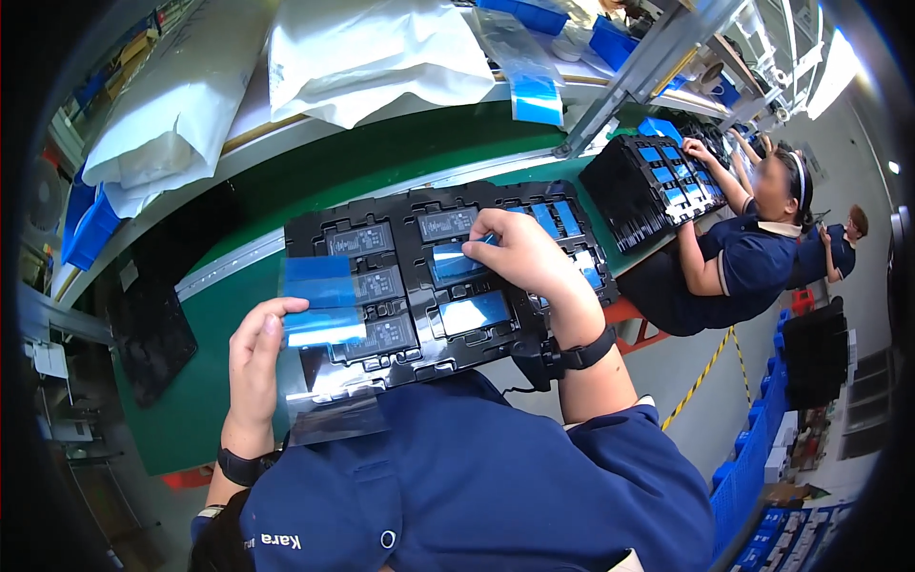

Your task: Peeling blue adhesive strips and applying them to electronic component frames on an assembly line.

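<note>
A black moulded tray [416,315] lies on the green bench in front of me. In its pockets sit several flat dark battery packs [360,240], and some other pockets show shiny blue film pieces [475,312]. My left hand [255,362] is closed on the edge of a clear sheet with blue film strips [329,283], which overlaps the tray's left side. Over the tray's middle, my right hand [524,253] has thumb and fingertips pinched on a piece of blue film [456,263] over one pocket. Its fingertips partly cover that piece's corner.
White bags [376,62] lie on the shelf above the bench, with a blue bin [91,229] hanging at left. A metal post [610,105] rises at the back right. Beyond it, a co-worker [739,253] handles a tall stack of black trays [624,195].
</note>
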Available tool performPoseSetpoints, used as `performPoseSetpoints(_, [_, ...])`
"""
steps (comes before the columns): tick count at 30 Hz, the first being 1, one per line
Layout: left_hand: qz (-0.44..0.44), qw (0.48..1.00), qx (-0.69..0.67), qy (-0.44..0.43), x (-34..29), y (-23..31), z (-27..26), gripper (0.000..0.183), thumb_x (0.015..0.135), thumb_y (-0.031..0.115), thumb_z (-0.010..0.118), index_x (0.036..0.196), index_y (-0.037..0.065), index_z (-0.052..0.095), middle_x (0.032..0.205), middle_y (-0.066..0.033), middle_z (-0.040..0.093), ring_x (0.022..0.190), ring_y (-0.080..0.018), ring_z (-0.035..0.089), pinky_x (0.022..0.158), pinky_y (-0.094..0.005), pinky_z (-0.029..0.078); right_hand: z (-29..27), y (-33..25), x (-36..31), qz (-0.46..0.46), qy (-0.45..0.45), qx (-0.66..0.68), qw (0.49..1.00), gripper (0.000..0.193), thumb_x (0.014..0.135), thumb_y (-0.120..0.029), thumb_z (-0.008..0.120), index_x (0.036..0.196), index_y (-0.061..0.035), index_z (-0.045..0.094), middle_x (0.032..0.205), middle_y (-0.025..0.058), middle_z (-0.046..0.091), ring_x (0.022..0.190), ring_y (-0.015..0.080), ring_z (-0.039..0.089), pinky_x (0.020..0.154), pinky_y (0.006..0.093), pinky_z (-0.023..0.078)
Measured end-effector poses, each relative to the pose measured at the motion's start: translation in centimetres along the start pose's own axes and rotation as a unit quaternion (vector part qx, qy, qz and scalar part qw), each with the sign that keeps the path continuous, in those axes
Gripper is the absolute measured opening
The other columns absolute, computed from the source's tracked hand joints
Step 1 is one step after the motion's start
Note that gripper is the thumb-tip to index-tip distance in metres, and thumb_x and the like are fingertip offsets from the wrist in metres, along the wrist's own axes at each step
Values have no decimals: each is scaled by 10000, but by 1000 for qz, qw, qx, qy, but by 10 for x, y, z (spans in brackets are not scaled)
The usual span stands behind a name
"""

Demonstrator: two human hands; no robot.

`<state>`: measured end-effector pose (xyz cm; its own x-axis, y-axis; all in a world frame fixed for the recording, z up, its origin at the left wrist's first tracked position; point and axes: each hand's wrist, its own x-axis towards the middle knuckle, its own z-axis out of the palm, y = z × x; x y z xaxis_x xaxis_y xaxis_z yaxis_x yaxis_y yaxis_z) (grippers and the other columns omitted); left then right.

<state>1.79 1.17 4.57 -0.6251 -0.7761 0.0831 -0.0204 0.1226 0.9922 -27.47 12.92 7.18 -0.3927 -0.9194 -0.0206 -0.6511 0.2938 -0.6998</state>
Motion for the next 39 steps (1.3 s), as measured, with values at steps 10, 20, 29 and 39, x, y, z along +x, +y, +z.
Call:
performPoseSetpoints(10, [-27,999,-33,-20,3,-1,-1,342,945,277,441,1032,-17,594,1002,-56,596,922,-107,535,836,-234,397,0,-2,4,10,-64,-1,998,180,760,-152,643,828,8,593,755,181,615,732,302,605,674,356,456])
performPoseSetpoints(20, [-20,999,-41,-15,6,-4,-1,336,945,270,447,1039,-19,591,1019,-68,603,934,-118,541,854,-245,399,-5,-5,8,31,-84,-28,996,203,769,-173,650,848,4,593,725,169,607,682,262,591,628,344,442])
performPoseSetpoints(29, [-13,998,-52,-12,5,-4,0,330,947,269,447,1043,-14,588,1025,-70,601,944,-118,542,863,-247,398,-1,2,5,7,-70,-38,997,194,769,-182,663,839,-14,594,663,110,552,621,192,518,563,312,397])
performPoseSetpoints(39, [-15,999,-44,-18,5,-5,0,343,946,277,440,1057,-19,575,1031,-64,590,933,-107,537,848,-241,400,2,9,5,-23,-58,-17,998,182,771,-165,668,821,-13,582,612,45,503,567,100,437,508,272,351])
